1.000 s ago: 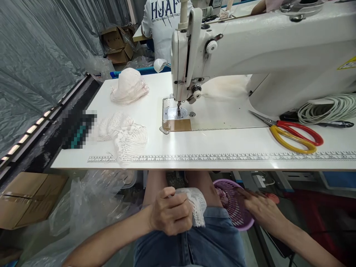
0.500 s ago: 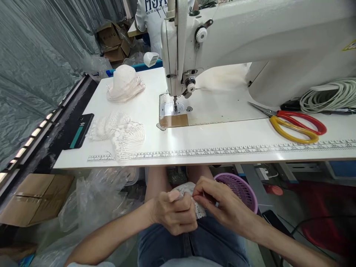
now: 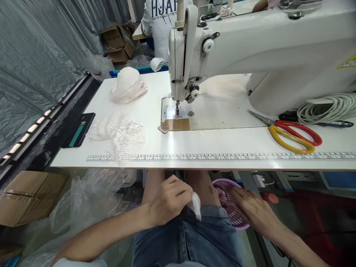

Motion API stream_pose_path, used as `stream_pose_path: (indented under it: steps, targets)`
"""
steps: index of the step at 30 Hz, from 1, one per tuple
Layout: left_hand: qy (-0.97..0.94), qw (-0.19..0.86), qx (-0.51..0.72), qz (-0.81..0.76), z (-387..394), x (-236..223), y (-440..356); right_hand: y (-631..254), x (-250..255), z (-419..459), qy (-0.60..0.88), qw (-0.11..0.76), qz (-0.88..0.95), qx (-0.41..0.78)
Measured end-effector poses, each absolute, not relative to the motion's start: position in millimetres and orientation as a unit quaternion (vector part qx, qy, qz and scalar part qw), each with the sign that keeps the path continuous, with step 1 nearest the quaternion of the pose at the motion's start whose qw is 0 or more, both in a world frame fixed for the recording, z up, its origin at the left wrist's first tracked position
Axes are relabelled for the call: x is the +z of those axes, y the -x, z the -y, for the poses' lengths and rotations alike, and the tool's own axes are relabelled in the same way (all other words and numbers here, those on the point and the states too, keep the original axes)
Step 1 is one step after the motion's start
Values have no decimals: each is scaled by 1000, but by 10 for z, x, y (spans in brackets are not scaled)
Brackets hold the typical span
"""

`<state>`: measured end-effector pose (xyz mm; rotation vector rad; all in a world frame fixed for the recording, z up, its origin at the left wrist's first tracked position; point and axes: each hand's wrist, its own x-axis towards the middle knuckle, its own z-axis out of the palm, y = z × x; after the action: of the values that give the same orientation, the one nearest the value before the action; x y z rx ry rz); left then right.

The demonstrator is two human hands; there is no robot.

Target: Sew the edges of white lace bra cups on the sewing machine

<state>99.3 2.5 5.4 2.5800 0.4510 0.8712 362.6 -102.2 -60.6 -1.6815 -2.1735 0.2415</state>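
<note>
while left hand (image 3: pixel 169 200) clenches lace piece (image 3: pixel 196 204) on lap, right hand (image 3: pixel 254 211) reaches into purple basket (image 3: pixel 232 217), fingers spread, nothing visibly held. pick-up step; next move likely needs pinch on piece inside.

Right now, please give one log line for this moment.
left hand: holds lace | right hand: in basket | scissors: on table

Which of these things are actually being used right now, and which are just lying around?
In use:
- left hand gripping a white lace piece over the lap
- right hand reaching into the purple basket

Lying about:
- sewing machine
- lace pile and pink fabric pile on the table
- scissors
- coiled cord
- phone
</note>
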Motion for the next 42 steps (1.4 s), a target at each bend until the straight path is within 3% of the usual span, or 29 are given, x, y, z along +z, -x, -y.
stream_pose_path:
  steps: [4,8,11,15,18,20,23,28,42]
  targets:
    - [-834,386,252,-302,-91,320,-1103,-3028,-237,893,513,240,766,303]
    - [-717,524,213,-407,-228,654,-1125,-2789,142,606,542,372,655,372]
    - [-614,621,226,-432,-405,788,-1165,-3041,523,229,542,390,671,323]
    - [-554,661,271,-428,-790,786,-1314,-3418,931,-494,562,292,761,142]
    - [-654,555,215,-466,-1110,748,-1357,-3529,886,-983,547,219,805,75]
    - [-764,391,214,-467,-1268,728,-1313,-3520,739,-1154,555,220,801,40]
    - [-879,157,257,-370,-1402,689,-1228,-3404,552,-1162,534,241,810,-5]
    - [-953,-52,228,-192,-1550,573,-1216,-3186,503,-1044,455,225,861,-8]
    - [-958,-130,187,-171,-1888,470,-1202,-3464,427,-1521,420,170,891,32]
